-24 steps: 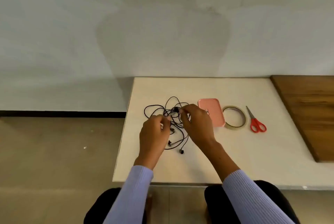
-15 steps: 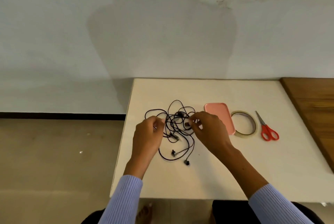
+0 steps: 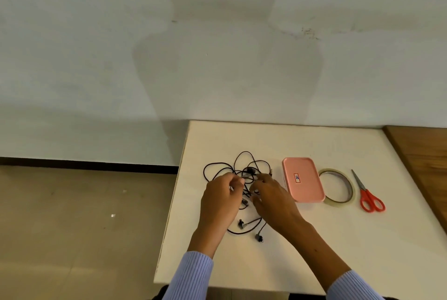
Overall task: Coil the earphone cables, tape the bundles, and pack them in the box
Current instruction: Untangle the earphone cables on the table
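A tangle of black earphone cables (image 3: 238,169) lies on the white table (image 3: 314,246), with two earbuds (image 3: 259,237) trailing toward the near edge. My left hand (image 3: 221,199) pinches a strand at the left of the tangle. My right hand (image 3: 272,197) rests over the tangle's right side, fingers curled on the cables. A closed pink box (image 3: 302,179) lies just right of my right hand. Beside the box sits a roll of clear tape (image 3: 338,189), then red-handled scissors (image 3: 368,197).
The table's left edge runs close to my left hand, with tiled floor (image 3: 72,227) beyond it. A brown wooden surface (image 3: 425,154) adjoins the table on the right. A pale wall stands directly behind the table.
My hands have moved closer together over the tangle, and my right hand now covers its right side. The camera has tilted, shifting the scene lower in the view.
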Available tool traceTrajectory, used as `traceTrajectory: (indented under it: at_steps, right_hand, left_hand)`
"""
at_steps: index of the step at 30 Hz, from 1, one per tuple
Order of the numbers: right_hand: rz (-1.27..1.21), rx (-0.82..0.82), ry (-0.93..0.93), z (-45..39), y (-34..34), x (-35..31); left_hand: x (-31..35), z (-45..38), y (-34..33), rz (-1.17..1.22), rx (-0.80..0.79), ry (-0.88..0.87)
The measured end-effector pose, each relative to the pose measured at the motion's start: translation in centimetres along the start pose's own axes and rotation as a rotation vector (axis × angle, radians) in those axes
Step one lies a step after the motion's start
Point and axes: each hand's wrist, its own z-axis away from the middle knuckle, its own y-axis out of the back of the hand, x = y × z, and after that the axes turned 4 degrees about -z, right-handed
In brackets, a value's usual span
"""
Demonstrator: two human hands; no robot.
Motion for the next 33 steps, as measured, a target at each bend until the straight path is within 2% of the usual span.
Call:
traceTrajectory:
  at_steps: [3, 9, 12, 14, 21, 28, 33]
  right_hand:
    - [-0.067, 0.04, 0.004, 0.0, -0.1, -0.4]
    - [-0.5, 0.412, 0.072, 0.6, 2.5, -0.4]
    - [-0.729, 0.42, 0.022, 1.1, 3.4, -0.4]
    - [-0.788, 0.398, 0.012, 1.0, 3.5, -0.2]
    - [-0.673, 0.372, 0.149, 1.8, 3.5, 0.0]
    - [-0.706, 0.444, 0.07, 3.3, 4.4, 0.0]
    - [-0.447, 0.428, 0.11, 3.7, 7.4, 0.2]
  left_hand:
    - [-0.2, -0.1, 0.0, -0.027, -0.001, -0.008]
    - [-0.8, -0.2, 0.4, 0.01, -0.011, 0.014]
    - [-0.8, -0.2, 0.4, 0.054, -0.066, -0.007]
    - [-0.8, -0.4, 0.3, 0.059, -0.098, -0.03]
    - [0.0, -0.4, 0.1, 0.263, -0.096, 0.004]
    - [1.8, 0.8, 0.3, 0.289, 0.044, -0.023]
    - [3.8, 1.8, 1.8, 0.261, 0.096, -0.081]
